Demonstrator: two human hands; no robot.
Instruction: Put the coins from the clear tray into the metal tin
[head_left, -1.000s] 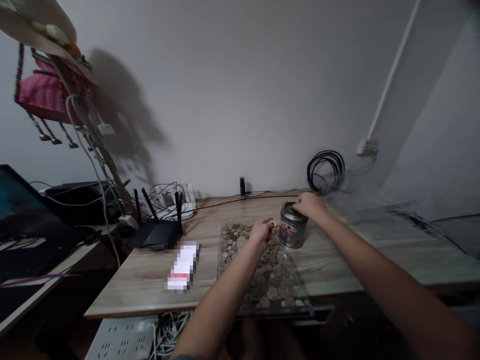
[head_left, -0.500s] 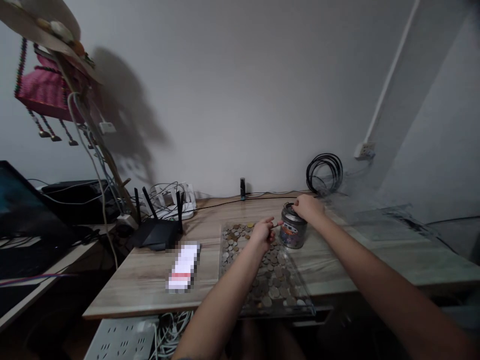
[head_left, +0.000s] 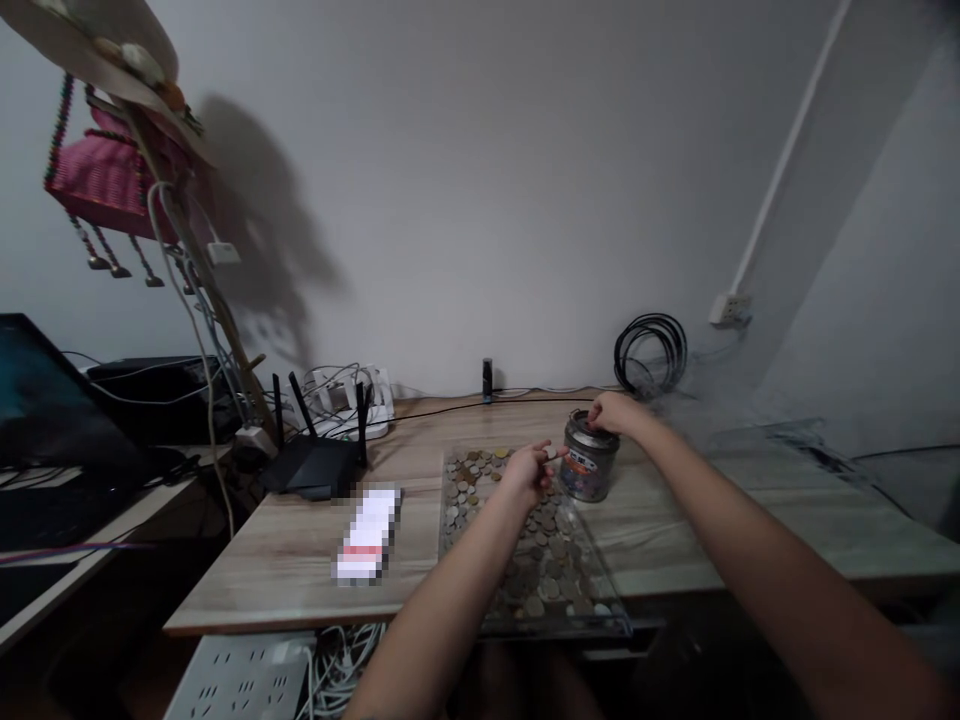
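At the tray's one-o'clock corner, a tin (head_left: 589, 477) stands upright, probably placed so near for easy reach. The right hand (head_left: 616, 412) bends over its top, fingertips together (whether they grip anything, I cannot tell). Toward the tin's nine o'clock, the left hand (head_left: 531, 472) seems to pinch a pale coin (head_left: 553, 453) at its fingertips, likely for fine control. Below, the clear tray (head_left: 441, 525) contains loose coins (head_left: 551, 548); on the tabletop (head_left: 300, 575), a phone (head_left: 369, 533) lies at nine o'clock, clear of both arms.

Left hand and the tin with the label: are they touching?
Cannot tell: in the head view, a fingertip of the left hand meets the outline of the tin, but neither contact nor gap shows plainly.
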